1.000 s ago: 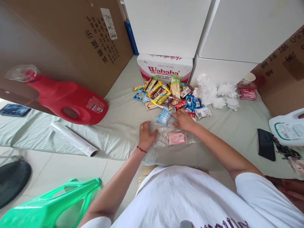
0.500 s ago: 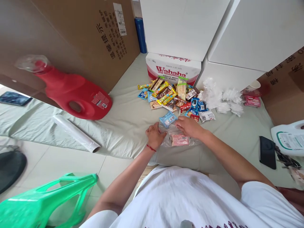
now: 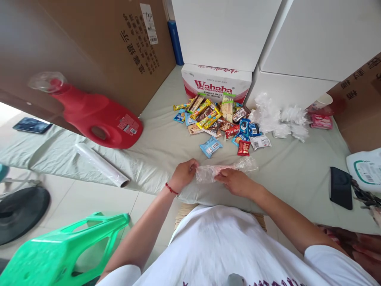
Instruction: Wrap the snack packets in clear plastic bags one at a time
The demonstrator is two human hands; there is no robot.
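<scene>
A pink snack packet wrapped in clear plastic film [image 3: 222, 171] is lifted just above the pale green sheet [image 3: 166, 147]. My left hand [image 3: 184, 174] pinches the film's left end, fingers closed. Gripping the wrapped packet from the right side is my right hand [image 3: 235, 182], also closed. Beyond them lies a heap of snack packets [image 3: 218, 119], with a light blue packet [image 3: 210, 146] nearest my hands.
A red detergent jug [image 3: 95, 115] lies at left, a roll of clear film [image 3: 101, 165] in front of it. A Wahaha box [image 3: 216, 81], white boxes and crumpled plastic [image 3: 279, 117] stand behind. A black phone [image 3: 341, 186] and white jug [image 3: 366, 171] are right; a green stool [image 3: 59, 250] is bottom left.
Both hands have drawn back toward me, lifting the film with the pink packet off the sheet and bunching it round the packet. The camera view shifted slightly.
</scene>
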